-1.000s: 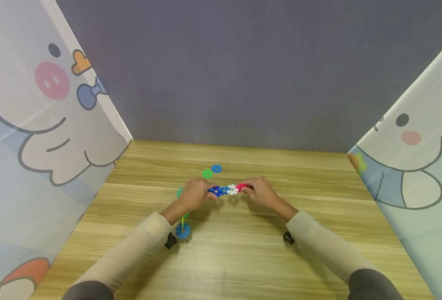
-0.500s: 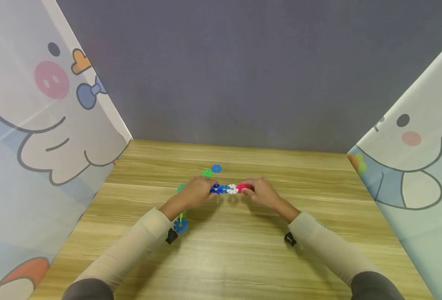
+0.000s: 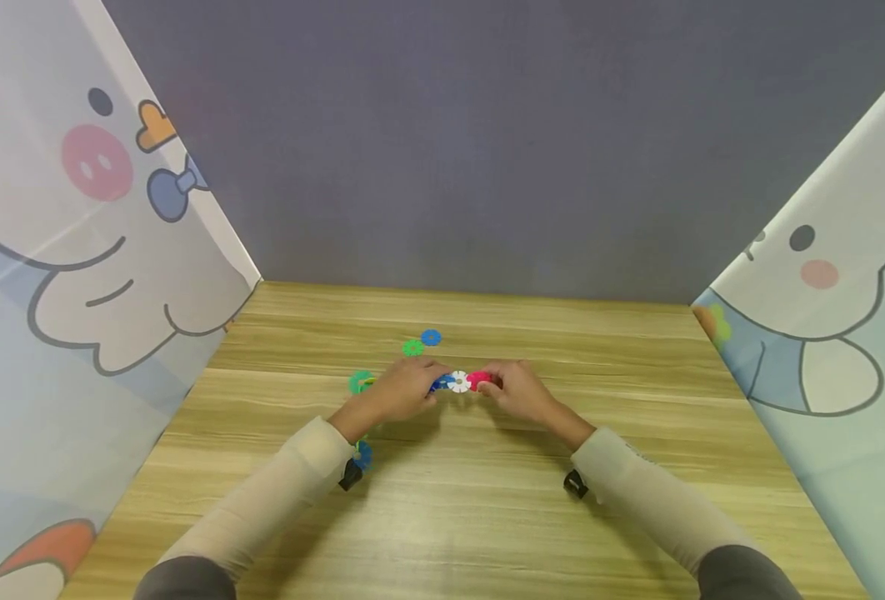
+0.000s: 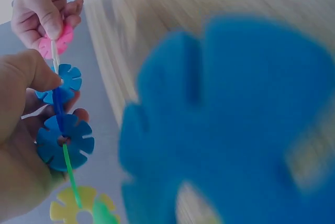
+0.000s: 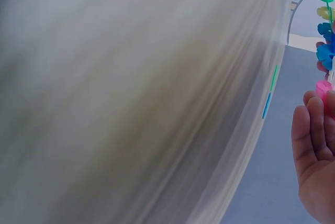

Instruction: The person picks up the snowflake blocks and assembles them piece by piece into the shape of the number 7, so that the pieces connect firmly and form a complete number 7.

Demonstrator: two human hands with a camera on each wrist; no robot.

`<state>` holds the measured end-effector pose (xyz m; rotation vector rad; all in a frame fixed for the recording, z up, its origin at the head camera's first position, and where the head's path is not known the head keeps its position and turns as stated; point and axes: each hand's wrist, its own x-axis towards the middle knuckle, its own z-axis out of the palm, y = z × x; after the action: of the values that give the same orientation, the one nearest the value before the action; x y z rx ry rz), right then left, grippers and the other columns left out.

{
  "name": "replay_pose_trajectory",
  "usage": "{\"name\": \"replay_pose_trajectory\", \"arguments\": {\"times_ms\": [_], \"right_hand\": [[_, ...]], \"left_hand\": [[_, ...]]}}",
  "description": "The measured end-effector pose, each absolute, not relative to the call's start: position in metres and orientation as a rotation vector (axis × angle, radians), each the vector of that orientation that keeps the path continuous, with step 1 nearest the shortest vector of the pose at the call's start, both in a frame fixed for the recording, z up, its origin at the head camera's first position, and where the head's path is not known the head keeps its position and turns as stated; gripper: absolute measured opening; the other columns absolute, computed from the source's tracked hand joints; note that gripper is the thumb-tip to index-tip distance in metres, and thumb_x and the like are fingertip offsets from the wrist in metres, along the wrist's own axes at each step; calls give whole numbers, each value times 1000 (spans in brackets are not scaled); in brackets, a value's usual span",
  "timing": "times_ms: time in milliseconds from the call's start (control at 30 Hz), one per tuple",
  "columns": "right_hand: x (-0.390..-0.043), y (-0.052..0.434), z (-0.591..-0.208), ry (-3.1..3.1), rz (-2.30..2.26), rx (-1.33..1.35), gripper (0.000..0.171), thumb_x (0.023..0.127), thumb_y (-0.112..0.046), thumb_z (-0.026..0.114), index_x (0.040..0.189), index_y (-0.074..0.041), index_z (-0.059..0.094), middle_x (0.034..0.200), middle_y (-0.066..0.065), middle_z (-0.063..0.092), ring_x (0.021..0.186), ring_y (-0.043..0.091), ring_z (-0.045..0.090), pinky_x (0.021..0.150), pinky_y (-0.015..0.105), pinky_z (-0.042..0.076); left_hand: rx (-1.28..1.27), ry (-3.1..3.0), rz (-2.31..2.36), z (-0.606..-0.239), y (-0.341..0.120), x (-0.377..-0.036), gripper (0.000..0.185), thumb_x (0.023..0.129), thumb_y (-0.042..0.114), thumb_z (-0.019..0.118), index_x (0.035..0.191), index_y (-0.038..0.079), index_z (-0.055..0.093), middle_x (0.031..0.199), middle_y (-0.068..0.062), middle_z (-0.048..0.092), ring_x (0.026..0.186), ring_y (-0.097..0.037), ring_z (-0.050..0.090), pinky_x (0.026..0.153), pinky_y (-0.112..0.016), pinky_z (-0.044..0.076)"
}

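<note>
Between the two hands stretches a chain of slotted flower-shaped plastic discs, held above the table. My right hand [image 3: 519,390] pinches the pink disc [image 3: 477,381] at the chain's right end. Beside it a white disc [image 3: 458,382] joins on. My left hand [image 3: 403,388] grips the blue part of the chain, its thumb on a blue disc [image 4: 74,77] in the left wrist view. Past that hand the chain runs on through another blue disc [image 4: 78,148], a yellow disc [image 4: 64,205] and a green disc [image 3: 358,382]. A blue disc [image 3: 364,455] hangs near the left wrist.
A loose green disc [image 3: 413,347] and a loose blue disc [image 3: 431,337] lie on the wooden table [image 3: 562,500] beyond the hands. A grey panel [image 3: 442,150] stands at the back, with cartoon-printed panels at both sides.
My left hand has shifted right along the chain, closer to the white disc, and now covers more of the blue discs. The right hand keeps its hold on the pink disc.
</note>
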<state>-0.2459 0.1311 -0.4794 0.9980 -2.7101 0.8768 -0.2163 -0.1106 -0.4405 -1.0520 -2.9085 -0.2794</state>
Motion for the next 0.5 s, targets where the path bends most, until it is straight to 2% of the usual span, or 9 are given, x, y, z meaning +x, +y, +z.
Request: {"name": "replay_pose_trajectory", "arguments": {"times_ms": [133, 300, 400, 500], "right_hand": [[-245, 129, -480, -2704, 888, 1010, 5, 88, -20, 70, 91, -16, 72, 58, -11, 52, 50, -1, 39, 45, 15, 34], [-243, 128, -480, -2700, 922, 1006, 6, 88, -18, 69, 92, -15, 73, 57, -11, 53, 49, -1, 39, 45, 15, 33], [-242, 128, -480, -2709, 930, 1000, 6, 88, -18, 69, 92, -15, 73, 56, -11, 52, 48, -1, 39, 44, 15, 32], [-241, 127, -479, -2721, 915, 1000, 8, 89, -20, 69, 94, -16, 73, 56, -12, 52, 48, -1, 38, 48, 16, 33]], "left_hand": [[-1030, -2970, -262, -438, -108, -215, 49, 88, 12, 61, 136, 11, 53, 134, -6, 59, 127, -25, 53, 105, -46, 45], [-1025, -2992, -265, -437, -106, -215, 50, 88, 15, 62, 137, 12, 53, 135, -5, 59, 128, -24, 52, 109, -46, 42], [-1026, -2975, -298, -438, -105, -216, 46, 90, 25, 65, 134, 14, 56, 129, -3, 63, 122, -22, 57, 101, -42, 48], [-1012, -2944, -362, -442, -103, -219, 41, 87, 38, 70, 123, 18, 63, 112, 4, 69, 98, -14, 65, 79, -30, 55]]}}
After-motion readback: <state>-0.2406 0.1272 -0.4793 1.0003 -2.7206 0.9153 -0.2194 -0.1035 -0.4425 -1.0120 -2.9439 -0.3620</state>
